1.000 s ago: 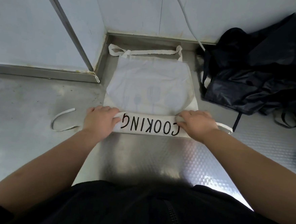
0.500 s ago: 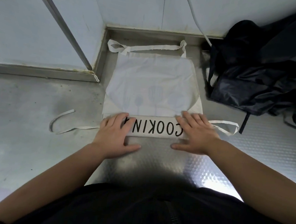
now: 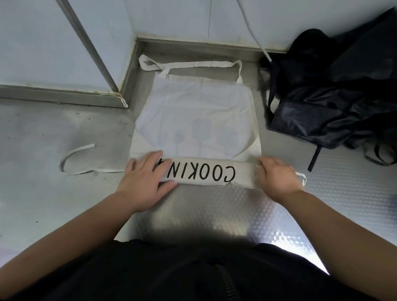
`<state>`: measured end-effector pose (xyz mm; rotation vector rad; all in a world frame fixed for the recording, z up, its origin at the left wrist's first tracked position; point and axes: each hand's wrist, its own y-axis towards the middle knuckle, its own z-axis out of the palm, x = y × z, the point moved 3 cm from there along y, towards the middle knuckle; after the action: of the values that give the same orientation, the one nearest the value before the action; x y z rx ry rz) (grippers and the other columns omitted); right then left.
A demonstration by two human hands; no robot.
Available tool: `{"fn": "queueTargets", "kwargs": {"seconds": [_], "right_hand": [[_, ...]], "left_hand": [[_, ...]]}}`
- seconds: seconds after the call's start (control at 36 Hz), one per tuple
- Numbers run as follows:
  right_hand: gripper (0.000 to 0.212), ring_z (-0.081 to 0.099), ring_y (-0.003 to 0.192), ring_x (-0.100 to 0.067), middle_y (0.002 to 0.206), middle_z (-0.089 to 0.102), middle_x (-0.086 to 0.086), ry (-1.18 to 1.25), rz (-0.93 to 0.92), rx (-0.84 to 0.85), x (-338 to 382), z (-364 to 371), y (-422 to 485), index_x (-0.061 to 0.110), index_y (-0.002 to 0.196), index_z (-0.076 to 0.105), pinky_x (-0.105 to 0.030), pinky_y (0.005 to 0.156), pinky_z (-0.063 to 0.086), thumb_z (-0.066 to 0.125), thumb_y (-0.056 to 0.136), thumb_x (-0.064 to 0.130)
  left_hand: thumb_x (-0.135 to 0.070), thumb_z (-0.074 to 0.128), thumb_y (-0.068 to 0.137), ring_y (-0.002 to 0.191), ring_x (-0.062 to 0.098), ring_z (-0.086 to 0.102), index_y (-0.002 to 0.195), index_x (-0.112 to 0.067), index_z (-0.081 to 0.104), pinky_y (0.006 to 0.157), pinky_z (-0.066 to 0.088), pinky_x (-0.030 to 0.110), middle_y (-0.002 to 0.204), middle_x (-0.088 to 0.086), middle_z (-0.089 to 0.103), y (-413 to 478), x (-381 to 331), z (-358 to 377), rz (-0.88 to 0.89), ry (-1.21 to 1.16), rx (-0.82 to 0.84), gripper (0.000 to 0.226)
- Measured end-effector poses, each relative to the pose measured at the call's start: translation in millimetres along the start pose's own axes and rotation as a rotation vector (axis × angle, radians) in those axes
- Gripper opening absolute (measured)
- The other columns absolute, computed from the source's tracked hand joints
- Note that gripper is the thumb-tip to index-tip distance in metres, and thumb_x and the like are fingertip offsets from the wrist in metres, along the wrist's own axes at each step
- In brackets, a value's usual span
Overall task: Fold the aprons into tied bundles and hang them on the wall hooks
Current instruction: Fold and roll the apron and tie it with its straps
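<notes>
A cream apron [image 3: 195, 117] lies flat on the steel counter [image 3: 212, 205], its near edge rolled into a narrow band printed COOKING [image 3: 205, 173]. My left hand [image 3: 145, 178] presses flat on the band's left end, fingers straight, covering the last letter. My right hand [image 3: 276, 177] curls its fingers over the band's right end. The neck loop [image 3: 189, 64] lies at the far edge. One waist tie [image 3: 76, 163] curves out to the left, and the other waist tie [image 3: 302, 177] peeks out past my right hand.
A heap of black aprons [image 3: 342, 97] with dangling straps sits at the back right. Pale wall panels [image 3: 59, 46] form a corner behind the counter, with a metal ledge [image 3: 51, 94] at left. A white cable [image 3: 249, 20] runs down the back wall.
Both hands flattened onto the rolled band half a second ago. Since then my right hand slid to the band's right end and curled over it, while my left stayed flat.
</notes>
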<state>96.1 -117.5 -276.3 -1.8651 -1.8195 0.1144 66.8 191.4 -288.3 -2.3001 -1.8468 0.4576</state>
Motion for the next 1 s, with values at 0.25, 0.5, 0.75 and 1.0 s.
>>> {"fn": "queueTargets", "kwargs": {"seconds": [0.25,0.5,0.75,1.0], "right_hand": [[0.024,0.057,0.094,-0.032,0.106,0.062,-0.016,0.017,0.161,-0.021,-33.5,2.2,-8.5,0.004,0.106,0.060,-0.029,0.072,0.040,0.039,0.095,0.007],[0.025,0.055,0.082,-0.028,0.096,0.060,-0.010,-0.063,0.290,-0.119,-40.8,-1.2,-18.2,0.012,0.098,0.058,-0.032,0.068,0.043,0.035,0.095,0.019],[0.037,0.045,0.117,-0.034,0.126,0.051,-0.016,-0.238,0.519,-0.237,-34.0,-10.2,-28.7,0.008,0.124,0.046,-0.042,0.094,0.033,0.043,0.093,0.027],[0.036,0.052,0.109,-0.028,0.118,0.054,-0.008,-0.132,0.147,-0.062,-10.2,-1.4,-13.1,0.019,0.122,0.054,-0.038,0.099,0.027,0.031,0.096,0.013]], "left_hand": [[-0.066,0.005,0.079,0.144,0.021,0.012,0.142,-0.025,0.032,0.111,0.016,0.056,0.155,0.003,0.018,0.6,-5.0,5.0,-0.026,-0.039,-0.019,0.080],[-0.055,0.022,0.094,0.145,0.019,0.000,0.145,-0.028,0.022,0.114,0.012,0.055,0.157,0.000,0.008,0.0,-6.3,7.5,-0.049,0.012,0.016,0.058],[-0.057,0.024,0.091,0.144,0.022,0.011,0.139,-0.023,0.035,0.109,0.017,0.059,0.153,0.004,0.021,-2.3,-2.7,6.5,-0.071,-0.059,-0.060,0.060],[-0.066,0.004,0.075,0.144,0.020,0.007,0.141,-0.024,0.032,0.110,0.014,0.056,0.155,0.003,0.017,-1.2,-4.6,4.9,-0.078,-0.072,-0.024,0.083]]}}
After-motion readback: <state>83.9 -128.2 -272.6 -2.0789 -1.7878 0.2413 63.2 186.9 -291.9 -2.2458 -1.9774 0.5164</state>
